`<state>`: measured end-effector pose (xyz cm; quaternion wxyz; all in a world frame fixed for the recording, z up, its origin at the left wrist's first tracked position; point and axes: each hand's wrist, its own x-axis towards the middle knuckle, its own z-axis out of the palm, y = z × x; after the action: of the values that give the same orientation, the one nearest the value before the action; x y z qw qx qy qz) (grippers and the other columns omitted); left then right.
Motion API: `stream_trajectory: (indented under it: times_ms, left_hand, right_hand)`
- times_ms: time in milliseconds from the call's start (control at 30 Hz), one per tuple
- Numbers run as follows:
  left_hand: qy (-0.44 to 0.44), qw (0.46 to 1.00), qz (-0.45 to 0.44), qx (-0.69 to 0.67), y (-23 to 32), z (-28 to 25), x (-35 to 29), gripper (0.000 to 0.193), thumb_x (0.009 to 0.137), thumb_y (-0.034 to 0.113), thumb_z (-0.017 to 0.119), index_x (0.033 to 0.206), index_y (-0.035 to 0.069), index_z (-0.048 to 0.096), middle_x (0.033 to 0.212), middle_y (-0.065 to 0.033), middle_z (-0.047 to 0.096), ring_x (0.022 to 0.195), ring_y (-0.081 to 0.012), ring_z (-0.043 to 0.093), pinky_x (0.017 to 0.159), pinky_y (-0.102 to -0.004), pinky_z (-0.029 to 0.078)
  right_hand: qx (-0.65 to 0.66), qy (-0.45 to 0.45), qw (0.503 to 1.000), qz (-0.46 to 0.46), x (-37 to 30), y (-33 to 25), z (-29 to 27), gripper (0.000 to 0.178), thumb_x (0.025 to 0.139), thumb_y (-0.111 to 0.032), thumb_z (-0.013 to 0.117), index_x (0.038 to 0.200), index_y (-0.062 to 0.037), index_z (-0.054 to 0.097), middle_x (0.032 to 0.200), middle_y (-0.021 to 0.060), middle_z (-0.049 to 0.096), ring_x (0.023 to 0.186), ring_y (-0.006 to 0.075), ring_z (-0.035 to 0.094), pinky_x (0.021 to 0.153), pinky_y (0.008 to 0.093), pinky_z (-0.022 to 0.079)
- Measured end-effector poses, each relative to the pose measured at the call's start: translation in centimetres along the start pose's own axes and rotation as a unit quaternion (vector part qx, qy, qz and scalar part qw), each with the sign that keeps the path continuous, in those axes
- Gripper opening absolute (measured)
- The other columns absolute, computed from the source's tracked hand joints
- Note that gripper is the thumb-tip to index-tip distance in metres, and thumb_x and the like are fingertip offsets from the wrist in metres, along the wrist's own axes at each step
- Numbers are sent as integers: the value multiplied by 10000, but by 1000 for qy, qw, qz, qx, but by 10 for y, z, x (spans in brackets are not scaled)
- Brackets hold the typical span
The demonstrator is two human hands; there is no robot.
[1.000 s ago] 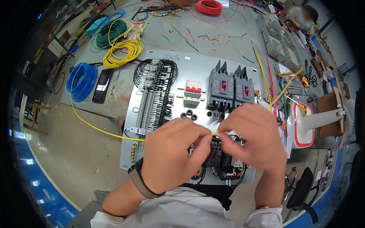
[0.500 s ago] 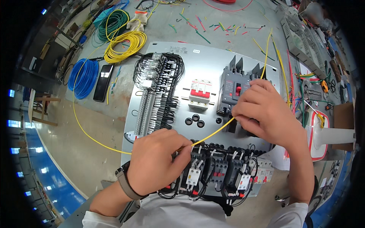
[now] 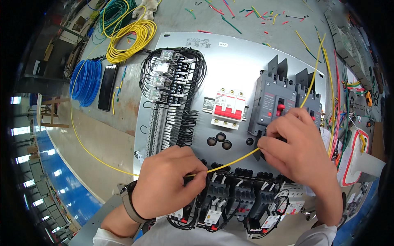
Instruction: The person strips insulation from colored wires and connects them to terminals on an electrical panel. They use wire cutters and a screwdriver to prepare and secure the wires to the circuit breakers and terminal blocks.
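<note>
A yellow wire [image 3: 234, 162] runs between my two hands above a metal mounting plate [image 3: 197, 135]. My left hand [image 3: 170, 180] pinches it between thumb and forefinger, near the plate's lower left. Higher and to the right, my right hand [image 3: 293, 145] is closed round the same wire, whose free end sticks up past the knuckles. Beneath and behind the right hand stand dark grey moulded-case circuit breakers [image 3: 273, 98], partly covered by it. A white miniature circuit breaker with red levers [image 3: 228, 110] sits mid-plate. Contactors [image 3: 242, 197] with black wires line the near edge.
Relays [image 3: 162, 82] and a terminal block strip [image 3: 158, 123] fill the plate's left side. Coils of yellow wire [image 3: 131, 41], green wire [image 3: 116, 16] and blue wire [image 3: 85, 84] lie at the left, beside a phone [image 3: 107, 88]. Wire offcuts [image 3: 232, 24] are scattered beyond.
The view has shifted, so the plate appears lower and further right. Both hands keep hold of the yellow wire; the right hand appears slightly lower and further right, with the wire stretched a bit longer.
</note>
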<state>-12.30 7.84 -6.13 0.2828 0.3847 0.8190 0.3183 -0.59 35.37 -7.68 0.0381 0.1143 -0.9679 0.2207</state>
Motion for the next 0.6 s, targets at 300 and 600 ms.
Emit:
stream_trajectory:
  times_ms: [300,600]
  left_hand:
    - [-48,997,-1,59,1,4,12,32,801,47,749,832,54,749,769,-84,654,723,-301,639,620,-405,505]
    - [-45,998,-22,26,1,8,12,36,799,13,742,833,26,738,745,-96,648,708,-281,634,623,-386,485]
  right_hand:
    - [-77,-5,997,-3,2,-8,5,180,767,-143,680,916,-44,704,867,63,504,841,249,580,841,406,463]
    - [-72,-31,996,35,-1,-11,3,210,710,-77,795,905,-79,716,916,38,570,858,238,610,875,419,484]
